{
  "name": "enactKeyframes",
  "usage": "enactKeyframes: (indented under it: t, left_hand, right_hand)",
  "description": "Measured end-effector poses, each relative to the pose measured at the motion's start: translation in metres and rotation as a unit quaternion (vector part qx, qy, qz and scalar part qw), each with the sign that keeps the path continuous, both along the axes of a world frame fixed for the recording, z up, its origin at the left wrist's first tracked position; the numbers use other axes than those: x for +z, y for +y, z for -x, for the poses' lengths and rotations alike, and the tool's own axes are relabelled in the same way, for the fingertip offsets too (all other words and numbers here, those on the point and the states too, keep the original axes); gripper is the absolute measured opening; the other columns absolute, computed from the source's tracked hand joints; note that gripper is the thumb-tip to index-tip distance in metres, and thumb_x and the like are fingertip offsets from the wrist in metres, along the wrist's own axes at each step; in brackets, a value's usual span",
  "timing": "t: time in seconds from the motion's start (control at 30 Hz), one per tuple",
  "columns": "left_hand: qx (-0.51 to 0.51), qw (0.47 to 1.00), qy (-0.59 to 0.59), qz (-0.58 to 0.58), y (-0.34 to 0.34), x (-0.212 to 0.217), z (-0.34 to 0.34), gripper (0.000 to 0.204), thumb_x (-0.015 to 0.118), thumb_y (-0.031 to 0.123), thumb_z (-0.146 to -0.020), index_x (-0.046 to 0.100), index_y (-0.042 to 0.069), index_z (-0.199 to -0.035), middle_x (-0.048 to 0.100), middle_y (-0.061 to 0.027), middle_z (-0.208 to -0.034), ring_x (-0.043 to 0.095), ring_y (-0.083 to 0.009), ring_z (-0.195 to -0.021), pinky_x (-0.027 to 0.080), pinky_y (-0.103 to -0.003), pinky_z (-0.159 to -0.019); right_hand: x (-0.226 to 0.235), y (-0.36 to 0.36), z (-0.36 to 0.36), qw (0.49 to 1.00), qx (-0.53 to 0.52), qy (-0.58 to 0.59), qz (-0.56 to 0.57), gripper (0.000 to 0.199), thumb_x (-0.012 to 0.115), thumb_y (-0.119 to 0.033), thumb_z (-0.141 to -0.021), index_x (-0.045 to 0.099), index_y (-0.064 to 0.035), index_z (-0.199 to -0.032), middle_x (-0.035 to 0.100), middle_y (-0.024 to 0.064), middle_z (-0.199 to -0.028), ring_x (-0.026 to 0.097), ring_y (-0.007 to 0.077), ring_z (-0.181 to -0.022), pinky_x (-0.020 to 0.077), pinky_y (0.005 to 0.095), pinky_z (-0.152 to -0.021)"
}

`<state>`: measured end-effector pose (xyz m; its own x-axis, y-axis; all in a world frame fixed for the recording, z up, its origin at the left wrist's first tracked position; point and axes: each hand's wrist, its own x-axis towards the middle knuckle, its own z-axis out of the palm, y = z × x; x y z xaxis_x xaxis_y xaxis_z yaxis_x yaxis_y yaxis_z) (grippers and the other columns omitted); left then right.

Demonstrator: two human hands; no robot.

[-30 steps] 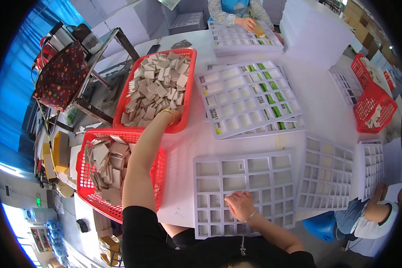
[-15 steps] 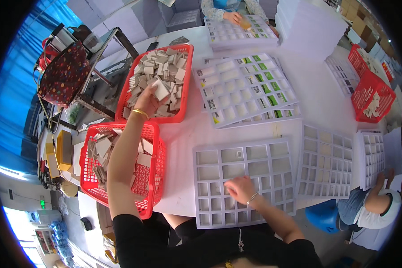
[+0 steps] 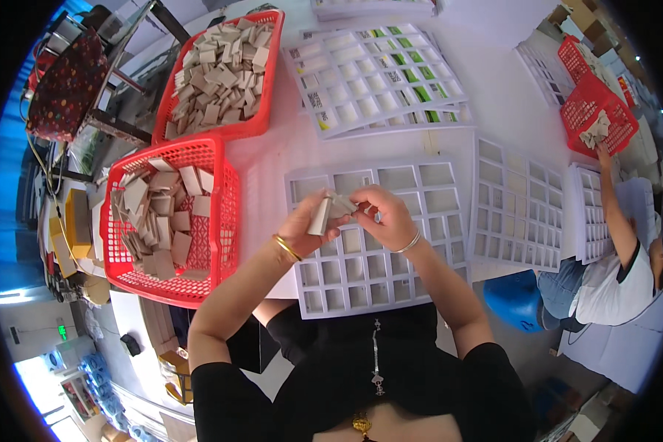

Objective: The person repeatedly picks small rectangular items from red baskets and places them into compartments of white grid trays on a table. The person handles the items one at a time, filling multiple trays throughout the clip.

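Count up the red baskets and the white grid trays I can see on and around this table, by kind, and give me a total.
Red baskets: 4 — near one, far one, and two at the right.
White grid trays: 6 — under the hands, the labelled one, right, far right, upper right, top edge.
Total: 10

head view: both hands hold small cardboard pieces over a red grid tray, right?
Not quite: the grid tray is white, not red; the baskets beside it are red. The head view shows both hands, left and right, holding small cardboard pieces over it.
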<state>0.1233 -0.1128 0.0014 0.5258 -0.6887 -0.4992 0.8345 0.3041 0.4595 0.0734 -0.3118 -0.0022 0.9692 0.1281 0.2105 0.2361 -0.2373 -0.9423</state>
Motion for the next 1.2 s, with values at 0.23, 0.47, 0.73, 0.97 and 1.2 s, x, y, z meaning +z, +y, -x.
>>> enactKeyframes:
  t: [0.23, 0.47, 0.73, 0.97, 1.2]
  left_hand:
    - [0.099, 0.988, 0.112, -0.033, -0.013, -0.026, 0.041, 0.032, 0.063, 0.042, -0.086, 0.054, 0.015, -0.101, 0.062, -0.0067, -0.095, 0.063, -0.0186, -0.081, 0.045, -0.022, -0.049]
    - [0.248, 0.952, 0.178, 0.033, -0.004, -0.061, 0.061, 0.031, 0.064, 0.034, -0.087, 0.053, 0.008, -0.1, 0.059, -0.0096, -0.097, 0.063, -0.0202, -0.086, 0.045, -0.021, -0.047]
    - [0.206, 0.962, 0.179, -0.011, 0.008, -0.068, 0.087, 0.039, 0.065, 0.033, -0.086, 0.051, 0.005, -0.109, 0.058, -0.0127, -0.105, 0.062, -0.0216, -0.094, 0.052, -0.021, -0.055]
    - [0.202, 0.969, 0.131, -0.054, 0.007, -0.078, 0.09, 0.033, 0.062, 0.029, -0.09, 0.05, 0.005, -0.109, 0.06, -0.0095, -0.102, 0.062, -0.0167, -0.082, 0.05, -0.023, -0.054]
    - [0.186, 0.973, 0.023, -0.134, 0.005, -0.085, 0.095, 0.028, 0.058, 0.025, -0.092, 0.048, 0.004, -0.108, 0.059, -0.0088, -0.096, 0.059, -0.0128, -0.069, 0.048, -0.023, -0.048]
  right_hand:
    - [-0.003, -0.012, 0.024, 0.994, 0.006, -0.018, 0.107, 0.02, 0.061, 0.0, -0.079, 0.06, -0.004, -0.099, 0.064, 0.0101, -0.085, 0.062, 0.0209, -0.069, 0.0488, 0.0289, -0.06]
    - [-0.028, -0.018, 0.038, 0.987, -0.123, 0.04, 0.096, 0.021, 0.061, -0.001, -0.078, 0.063, -0.0049, -0.099, 0.065, 0.0088, -0.084, 0.062, 0.0205, -0.068, 0.0493, 0.0294, -0.062]
    - [-0.078, -0.035, 0.044, 0.965, -0.022, 0.099, 0.243, 0.016, 0.064, -0.006, -0.074, 0.067, -0.0088, -0.089, 0.06, 0.0078, -0.086, 0.059, 0.0246, -0.075, 0.0482, 0.0357, -0.068]
    - [-0.077, -0.027, 0.04, 0.918, -0.007, -0.072, 0.391, 0.019, 0.07, -0.009, -0.069, 0.069, -0.0137, -0.087, 0.053, 0.0027, -0.093, 0.055, 0.0213, -0.087, 0.0449, 0.0369, -0.069]
    - [-0.08, -0.026, 0.05, 0.872, 0.005, -0.132, 0.471, 0.016, 0.07, -0.014, -0.068, 0.069, -0.0168, -0.084, 0.055, 0.0014, -0.092, 0.054, 0.0186, -0.094, 0.0422, 0.0355, -0.073]
